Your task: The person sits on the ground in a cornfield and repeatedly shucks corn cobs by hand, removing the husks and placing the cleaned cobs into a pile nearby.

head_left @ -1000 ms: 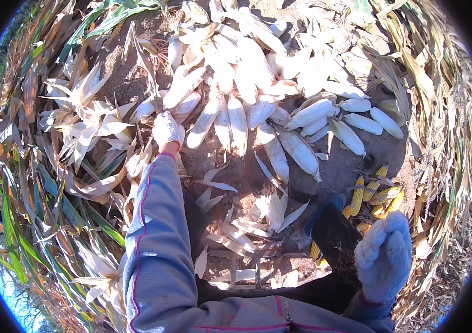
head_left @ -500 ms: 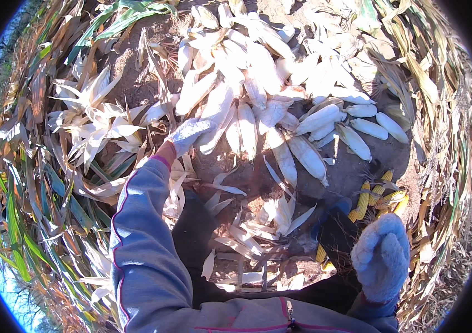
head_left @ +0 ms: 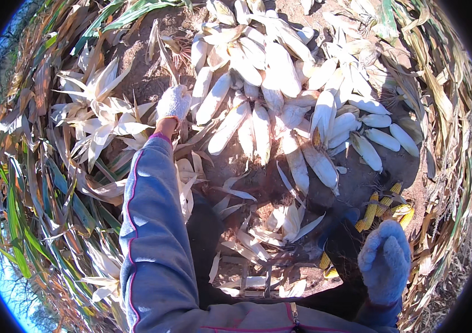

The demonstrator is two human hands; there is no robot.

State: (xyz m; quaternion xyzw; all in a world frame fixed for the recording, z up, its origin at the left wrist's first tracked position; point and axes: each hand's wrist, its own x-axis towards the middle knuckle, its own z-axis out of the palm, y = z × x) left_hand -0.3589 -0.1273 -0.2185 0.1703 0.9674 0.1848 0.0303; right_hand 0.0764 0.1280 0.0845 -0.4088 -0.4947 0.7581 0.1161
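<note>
My left hand [head_left: 174, 104], in a pale knit glove, is at the left edge of a pile of corn ears in pale husks [head_left: 247, 61]. Its fingers are curled closed over a spot among dry husks; what they hold, if anything, is hidden. The nearest ear of corn [head_left: 213, 99] lies just to its right. Low at the right, near my body, my right hand [head_left: 385, 263] wears a fluffy light glove. Its fingers are bent in, and I cannot make out anything inside them. Beside it on the ground lie several bare yellow cobs [head_left: 370, 212].
Loose peeled husks [head_left: 100, 111] are heaped at the left, and more husks [head_left: 288, 222] lie between my legs. Dry corn stalks and leaves [head_left: 449, 166] bank up along the right side and the left, where some green leaves [head_left: 16, 227] show. Bare soil [head_left: 352, 183] borders the pile.
My left hand has come off the ear it was on and moved left to the pile's edge, its fingers now curled. That ear's place has changed; another lies on the pile's right. My right hand stays put.
</note>
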